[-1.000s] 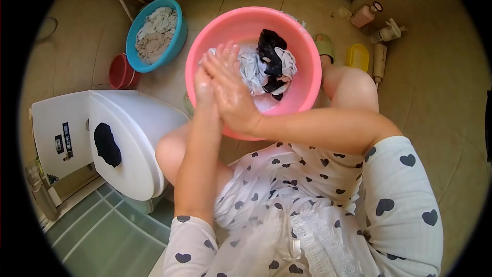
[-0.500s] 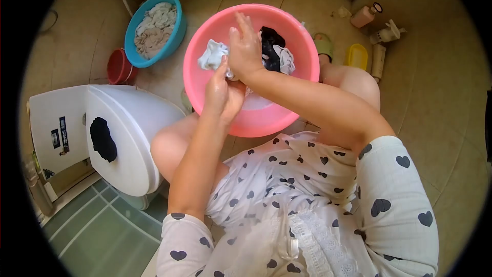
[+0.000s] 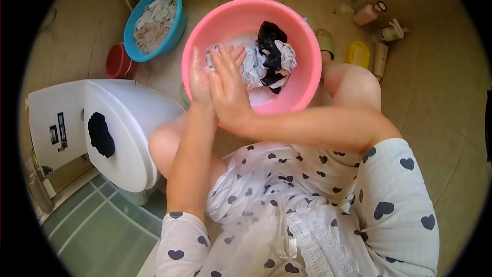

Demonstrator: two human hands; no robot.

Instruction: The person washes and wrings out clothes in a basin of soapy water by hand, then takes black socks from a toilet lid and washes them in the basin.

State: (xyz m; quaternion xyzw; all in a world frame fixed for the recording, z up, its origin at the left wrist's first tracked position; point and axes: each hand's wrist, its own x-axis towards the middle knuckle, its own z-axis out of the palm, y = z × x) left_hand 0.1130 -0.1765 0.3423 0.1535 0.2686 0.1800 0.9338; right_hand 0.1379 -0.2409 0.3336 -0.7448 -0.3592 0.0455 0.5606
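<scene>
My left hand (image 3: 200, 79) and my right hand (image 3: 233, 90) are pressed palm to palm over the near left side of a pink basin (image 3: 307, 90). A small pale cloth (image 3: 209, 57) shows at their fingertips and is partly hidden between the palms. The fingers of both hands are mostly stretched out, and the skin looks wet. Beyond my right hand, a light blue-white cloth (image 3: 252, 66) lies in the basin's sudsy water. Beside it are a wet black cloth (image 3: 271, 41) and a whitish cloth (image 3: 286, 56).
A blue basin (image 3: 179, 28) of pale laundry stands at the back left, beside a red bucket (image 3: 117, 61). A black cloth (image 3: 101, 134) lies on the white toilet lid (image 3: 120, 166). Several bottles, including a pink one (image 3: 366, 15), stand right of a yellow tub (image 3: 357, 55).
Both hands have moved left and closer to me, with the right hand sliding down along the left. The pale cloth is now more covered, and more laundry in the basin shows.
</scene>
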